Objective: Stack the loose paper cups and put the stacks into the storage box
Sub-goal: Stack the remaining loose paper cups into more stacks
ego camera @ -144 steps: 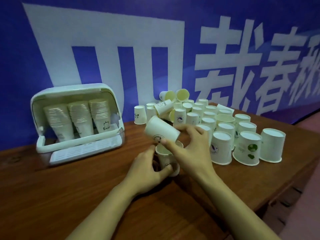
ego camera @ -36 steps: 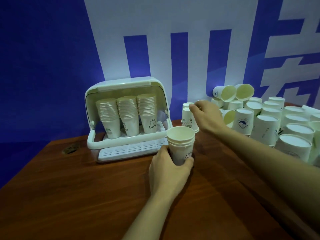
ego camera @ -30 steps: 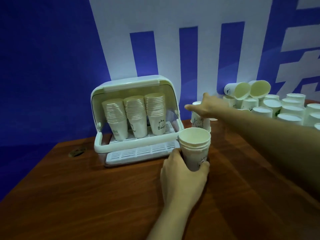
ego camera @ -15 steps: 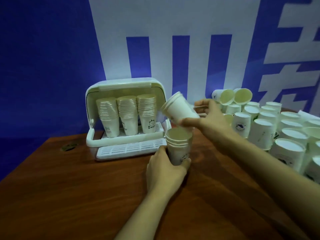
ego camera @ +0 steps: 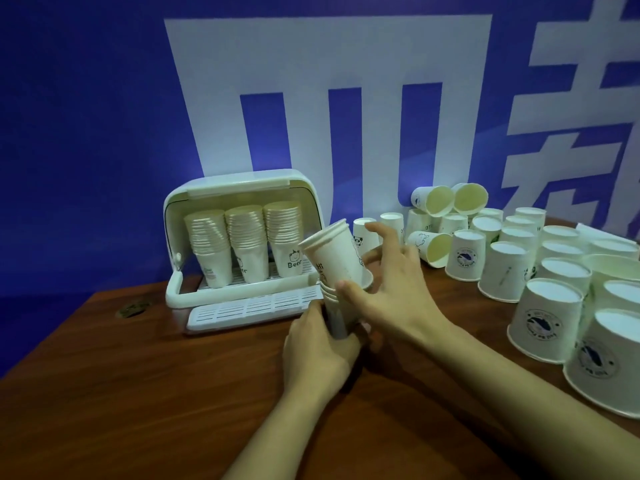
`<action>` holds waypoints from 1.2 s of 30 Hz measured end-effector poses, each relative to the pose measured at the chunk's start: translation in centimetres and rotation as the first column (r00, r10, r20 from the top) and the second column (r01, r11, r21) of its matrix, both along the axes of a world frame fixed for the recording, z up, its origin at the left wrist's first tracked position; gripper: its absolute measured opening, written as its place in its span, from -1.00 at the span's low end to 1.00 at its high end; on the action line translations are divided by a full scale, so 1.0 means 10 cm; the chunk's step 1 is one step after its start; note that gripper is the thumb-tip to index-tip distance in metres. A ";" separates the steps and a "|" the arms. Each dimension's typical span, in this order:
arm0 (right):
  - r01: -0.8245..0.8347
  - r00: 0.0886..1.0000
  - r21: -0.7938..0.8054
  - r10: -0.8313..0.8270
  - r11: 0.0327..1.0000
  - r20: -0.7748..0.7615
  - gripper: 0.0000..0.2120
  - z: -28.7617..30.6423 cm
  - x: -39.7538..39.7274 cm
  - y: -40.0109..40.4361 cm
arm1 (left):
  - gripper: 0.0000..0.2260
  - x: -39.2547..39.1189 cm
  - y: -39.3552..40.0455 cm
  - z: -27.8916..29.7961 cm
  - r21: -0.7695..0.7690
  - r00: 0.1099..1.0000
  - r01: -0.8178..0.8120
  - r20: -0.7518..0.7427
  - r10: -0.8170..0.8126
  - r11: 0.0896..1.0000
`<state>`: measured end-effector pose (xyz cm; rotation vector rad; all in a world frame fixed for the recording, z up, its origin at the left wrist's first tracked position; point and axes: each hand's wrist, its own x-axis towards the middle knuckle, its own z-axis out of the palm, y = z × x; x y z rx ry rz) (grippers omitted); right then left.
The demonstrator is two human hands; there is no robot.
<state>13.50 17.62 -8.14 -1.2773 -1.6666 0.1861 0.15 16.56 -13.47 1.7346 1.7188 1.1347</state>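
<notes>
My left hand (ego camera: 320, 349) grips a short stack of white paper cups (ego camera: 335, 315) standing on the wooden table. My right hand (ego camera: 393, 292) holds a tilted cup (ego camera: 332, 254) between thumb and fingers, its base sitting in the mouth of the stack and its mouth pointing up and left. Just behind stands the white storage box (ego camera: 239, 183) with its lid up, and three tall cup stacks (ego camera: 247, 237) side by side inside. Several loose cups (ego camera: 545, 308) fill the table's right side, most upside down, a few lying on their sides.
A slatted white tray (ego camera: 249, 308) juts from the box's front, close to the held stack. A blue and white banner wall (ego camera: 104, 133) runs behind everything. Bare brown tabletop (ego camera: 138, 393) lies at the front left, with a small dark mark (ego camera: 133, 308) near the box.
My right hand took a cup from the loose group, swung it left and lowered its base into the stack that my left hand holds. The stack stays in front of the box.
</notes>
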 end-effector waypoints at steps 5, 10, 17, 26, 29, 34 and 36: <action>-0.134 0.984 0.011 0.132 0.991 0.120 -0.13 0.00 0.06 0.03 | -0.43 0.00 0.02 0.00 -0.015 1.000 0.005 -0.018 -0.005 1.000; -0.105 0.959 -0.024 0.108 0.994 0.261 -0.42 -0.04 0.07 0.07 | -0.50 0.00 -0.01 -0.01 0.018 1.000 0.012 0.012 -0.012 1.000; -0.043 0.936 -0.057 0.060 0.997 0.347 -0.40 -0.16 0.07 0.08 | -0.57 -0.02 0.03 -0.05 0.034 1.000 0.004 -0.004 -0.004 0.999; 0.120 0.967 -0.123 -0.144 0.985 -0.209 -0.48 -0.43 0.36 0.37 | -0.50 -0.01 0.02 -0.05 0.032 0.998 -0.013 -0.055 0.014 0.999; 0.287 0.941 -0.406 -0.335 0.868 -0.052 -0.51 -0.43 0.51 0.59 | -0.51 -0.01 0.02 -0.06 0.035 0.999 -0.016 -0.043 0.017 0.999; 0.442 0.882 -0.504 -0.462 0.742 0.092 -0.46 -0.37 0.54 0.92 | -0.58 -0.02 0.06 -0.08 0.046 0.998 -0.021 -0.060 0.024 0.999; 0.498 0.856 -0.487 -0.496 0.717 0.145 -0.50 -0.39 0.51 0.99 | -0.57 -0.02 0.07 -0.09 0.050 0.998 -0.017 -0.057 0.020 0.999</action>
